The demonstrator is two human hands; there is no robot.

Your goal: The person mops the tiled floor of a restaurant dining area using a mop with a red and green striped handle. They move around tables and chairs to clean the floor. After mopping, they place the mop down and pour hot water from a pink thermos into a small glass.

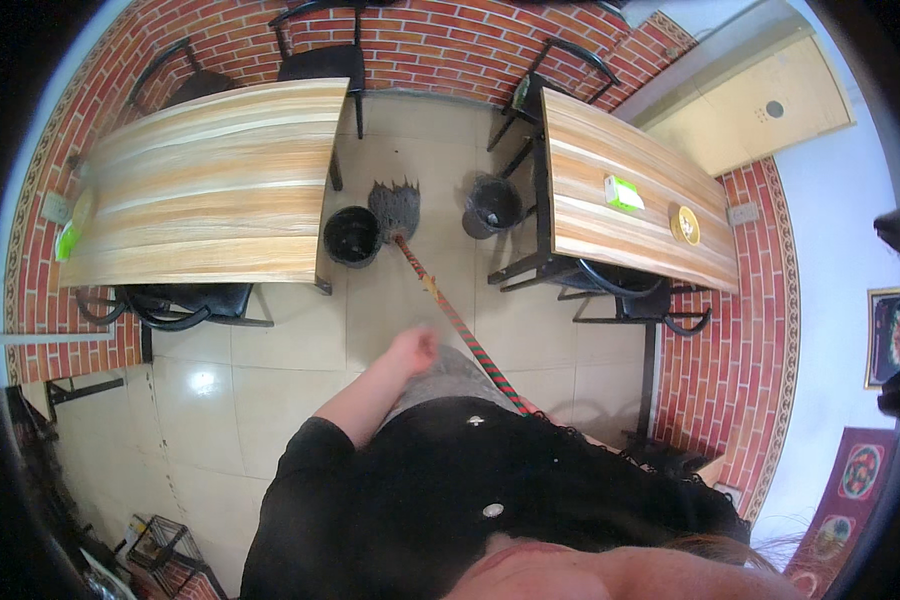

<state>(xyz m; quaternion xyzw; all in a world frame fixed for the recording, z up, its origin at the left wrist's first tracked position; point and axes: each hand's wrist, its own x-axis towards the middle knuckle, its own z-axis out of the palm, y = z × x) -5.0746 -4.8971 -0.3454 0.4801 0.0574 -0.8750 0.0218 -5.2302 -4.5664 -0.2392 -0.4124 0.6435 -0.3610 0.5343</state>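
A mop (395, 206) with a grey, stringy head rests on the tiled floor, beside a black waste bin (352, 237). Its red-and-green striped handle (463, 331) slants back toward my right side. Near the lower end of that handle only a sliver of my right hand (525, 405) shows beside my black top; its fingers are hidden. My left hand (417, 350) is in front of my body, left of the handle and apart from it, slightly blurred, with curled fingers and no object visible in it. A second dark bin (493, 206) stands right of the mop head.
Wood-grain tables stand at left (210, 187) and right (630, 195), with black chairs (322, 64) around them. The right table bears a green-and-white tissue pack (625, 193) and a yellow bowl (685, 225). Brick-patterned walls (435, 52) bound the room. A wire rack (166, 551) stands lower left.
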